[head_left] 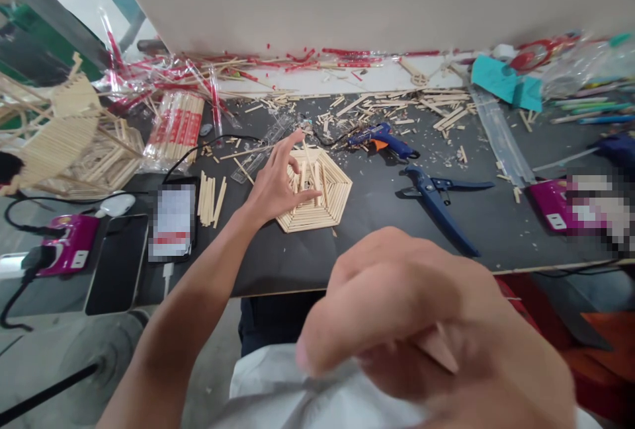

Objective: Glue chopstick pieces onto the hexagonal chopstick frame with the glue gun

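Observation:
My left hand (pixel 284 184) reaches over a hexagonal frame (pixel 297 223) of layered wooden sticks lying on the dark table. Its thumb and index finger are wide apart, and a thin wooden stick (pixel 309 156) spans between their tips above the frame. A few short sticks stand or lie within the frame, partly hidden by the fingers. Close to the camera, my right hand (pixel 436 310) is raised and blurred, its fingers curled closed. A pale pointed sliver shows in its palm; what it is I cannot make out.
A blue glue gun (pixel 384 140) and blue cutters (pixel 441 204) lie right of the frame. Stick offcuts (pixel 357 108) litter the back. Loose sticks (pixel 211 199), phones (pixel 116 264) and a purple power strip (pixel 69 244) are left; a stick model (pixel 74 131) stands far left.

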Demonstrator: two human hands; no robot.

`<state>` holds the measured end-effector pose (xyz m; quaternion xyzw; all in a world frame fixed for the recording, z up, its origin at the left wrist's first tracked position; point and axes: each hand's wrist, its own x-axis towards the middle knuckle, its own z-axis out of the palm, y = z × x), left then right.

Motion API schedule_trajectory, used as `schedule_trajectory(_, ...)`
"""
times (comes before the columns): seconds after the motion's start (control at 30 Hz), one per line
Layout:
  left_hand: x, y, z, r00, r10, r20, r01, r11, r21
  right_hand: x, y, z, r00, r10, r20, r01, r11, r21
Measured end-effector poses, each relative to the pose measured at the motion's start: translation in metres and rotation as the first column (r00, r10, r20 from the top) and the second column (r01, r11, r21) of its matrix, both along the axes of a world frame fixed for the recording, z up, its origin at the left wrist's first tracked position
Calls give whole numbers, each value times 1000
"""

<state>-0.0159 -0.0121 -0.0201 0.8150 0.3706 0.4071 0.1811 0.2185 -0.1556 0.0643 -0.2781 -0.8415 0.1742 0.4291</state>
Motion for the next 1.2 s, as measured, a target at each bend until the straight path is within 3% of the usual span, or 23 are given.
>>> schedule_trajectory(0.1,0,-1,3,1000,-2,2,2,1000,-11,-16,34,56,966,258,-30,-259,966,-29)
schedule_trajectory(0.13,0,-1,4,1000,-2,7,2,1000,-9,-18,43,64,961,277,-8,-278,960,-30)
schedule_trajectory(0.2,-1,-1,4,1000,7,8,-7,1000,3,-15,62,62,981,192,-5,-191,981,13)
schedule_trajectory(0.27,-1,1,2,1000,21,1,-21,1000,9,-4,85,43,997,16,80,-18,1000,23)
schedule_trajectory(0.33,-1,3,-1,999,34,7,-34,999,0,13,114,14,948,-233,217,248,968,-44)
schedule_trajectory(0.37,-2,5,-3,999,37,18,-37,999,-9,23,129,-1,890,-368,267,397,916,-62)
schedule_trajectory(0.43,-3,8,-7,998,43,48,-41,999,-25,42,156,-32,728,-580,366,645,760,-80)
schedule_trajectory(0.53,-5,14,-13,996,48,79,-47,999,-21,61,180,-66,594,-636,492,773,621,-132)
schedule_trajectory(0.73,-10,19,-15,999,26,39,-25,1000,-8,69,190,-84,488,-683,543,856,497,-145)
schedule_trajectory(0.9,-13,21,-14,999,12,37,-11,1000,-14,70,192,-85,487,-728,482,849,523,-68)
schedule_trajectory(1.07,-13,21,-14,998,-3,56,6,999,-38,62,185,-70,553,-743,377,827,544,-140)
schedule_trajectory(1.13,-13,21,-14,998,-8,63,11,999,-42,57,181,-64,609,-703,367,784,602,-148)
schedule_trajectory(1.2,-13,20,-13,998,-14,69,17,999,-49,51,178,-61,688,-630,361,706,696,-131)
